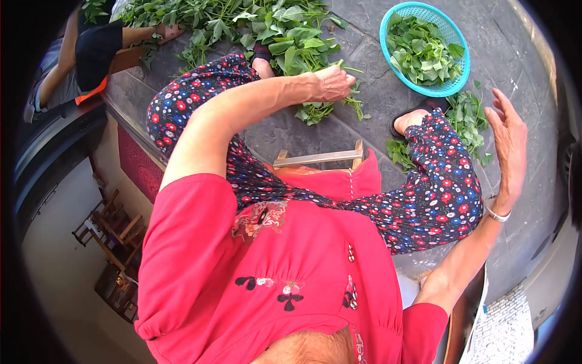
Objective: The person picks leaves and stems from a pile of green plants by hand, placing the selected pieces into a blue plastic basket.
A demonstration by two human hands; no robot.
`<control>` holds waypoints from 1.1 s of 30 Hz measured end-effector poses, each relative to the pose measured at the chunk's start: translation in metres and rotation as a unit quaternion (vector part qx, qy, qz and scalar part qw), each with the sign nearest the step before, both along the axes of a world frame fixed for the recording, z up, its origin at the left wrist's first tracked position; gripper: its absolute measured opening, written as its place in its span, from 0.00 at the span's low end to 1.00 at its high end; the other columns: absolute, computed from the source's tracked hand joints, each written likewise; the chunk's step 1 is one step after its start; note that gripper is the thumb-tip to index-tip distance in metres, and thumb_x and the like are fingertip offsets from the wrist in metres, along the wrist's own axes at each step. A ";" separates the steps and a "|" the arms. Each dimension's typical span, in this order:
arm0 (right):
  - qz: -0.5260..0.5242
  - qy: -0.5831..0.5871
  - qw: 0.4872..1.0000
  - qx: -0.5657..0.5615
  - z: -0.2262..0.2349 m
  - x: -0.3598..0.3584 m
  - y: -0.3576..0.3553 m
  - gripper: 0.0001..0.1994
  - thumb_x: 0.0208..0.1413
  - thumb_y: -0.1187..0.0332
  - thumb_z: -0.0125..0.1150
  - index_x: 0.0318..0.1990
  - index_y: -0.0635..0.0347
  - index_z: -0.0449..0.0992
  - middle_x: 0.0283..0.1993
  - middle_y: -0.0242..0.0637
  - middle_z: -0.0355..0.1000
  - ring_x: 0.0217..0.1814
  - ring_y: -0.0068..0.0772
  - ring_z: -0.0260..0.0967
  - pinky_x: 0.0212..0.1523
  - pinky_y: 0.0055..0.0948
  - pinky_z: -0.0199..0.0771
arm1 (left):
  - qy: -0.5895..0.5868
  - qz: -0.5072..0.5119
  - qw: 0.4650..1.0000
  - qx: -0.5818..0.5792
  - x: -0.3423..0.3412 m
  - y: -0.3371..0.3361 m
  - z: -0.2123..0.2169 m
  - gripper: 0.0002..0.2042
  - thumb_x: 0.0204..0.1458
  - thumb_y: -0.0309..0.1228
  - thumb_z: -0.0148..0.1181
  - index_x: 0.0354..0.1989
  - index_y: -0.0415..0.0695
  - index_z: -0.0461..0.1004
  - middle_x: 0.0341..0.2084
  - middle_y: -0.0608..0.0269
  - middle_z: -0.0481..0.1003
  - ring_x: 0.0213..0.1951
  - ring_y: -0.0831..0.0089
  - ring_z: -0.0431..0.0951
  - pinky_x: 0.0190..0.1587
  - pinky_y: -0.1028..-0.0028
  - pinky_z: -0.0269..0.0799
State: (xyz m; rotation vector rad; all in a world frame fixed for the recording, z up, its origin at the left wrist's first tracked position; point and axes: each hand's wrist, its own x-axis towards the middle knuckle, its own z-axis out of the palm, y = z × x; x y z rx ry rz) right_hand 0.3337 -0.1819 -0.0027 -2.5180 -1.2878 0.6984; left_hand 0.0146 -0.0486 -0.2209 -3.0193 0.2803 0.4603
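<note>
My left hand (334, 84) is closed around a sprig of leafy greens (356, 104), over the stone floor between my feet. A pale green stem sticks out past the fingers, and leaves hang below them. Close behind this hand lies a large heap of leafy greens (297, 36). My right hand (508, 136) is raised off to the right with fingers stretched and thumb apart, holding nothing I can see. Nearest to it, a smaller pile of greens (468, 118) lies on the floor by my right foot. A turquoise plastic colander (465, 76) at the far right holds picked leaves (421, 51).
A low wooden stool (318, 158) shows between my knees. At the far left, another person's hand (170, 31) reaches to the edge of the heap. Dark stone tiles (364, 60) cover the floor. Wooden furniture (118, 233) stands beyond a doorway on the left.
</note>
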 end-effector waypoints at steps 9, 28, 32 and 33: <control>0.263 0.087 0.940 0.200 0.029 -0.130 0.084 0.16 0.50 0.66 0.57 0.48 0.58 0.73 0.38 0.47 0.75 0.38 0.42 0.74 0.39 0.30 0.72 | 0.043 0.398 0.889 -0.223 -0.069 0.077 0.139 0.15 0.41 0.36 0.58 0.30 0.37 0.67 0.18 0.47 0.71 0.27 0.50 0.74 0.30 0.58 0.68; 0.029 0.542 0.822 0.172 -0.010 -0.181 0.111 0.25 0.46 0.70 0.64 0.54 0.65 0.66 0.29 0.30 0.72 0.25 0.16 0.67 0.21 0.16 0.65 | -0.137 0.538 0.436 -0.709 -0.023 0.067 0.226 0.09 0.47 0.24 0.60 0.38 0.39 0.75 0.23 0.71 0.74 0.22 0.87 0.66 0.27 0.84 0.62; -0.034 0.486 0.841 0.236 -0.005 -0.170 0.114 0.26 0.46 0.77 0.58 0.56 0.67 0.63 0.28 0.34 0.73 0.17 0.16 0.65 0.13 0.15 0.62 | -0.217 0.541 0.449 -0.677 -0.019 0.079 0.230 0.09 0.46 0.25 0.61 0.37 0.39 0.75 0.25 0.68 0.75 0.22 0.87 0.66 0.27 0.86 0.63; -0.058 0.490 0.832 0.252 -0.003 -0.168 0.114 0.26 0.46 0.79 0.57 0.56 0.67 0.62 0.32 0.37 0.74 0.18 0.17 0.66 0.13 0.14 0.62 | -0.219 0.542 0.451 -0.675 -0.019 0.082 0.231 0.09 0.46 0.25 0.61 0.37 0.39 0.75 0.25 0.68 0.75 0.22 0.87 0.66 0.27 0.86 0.63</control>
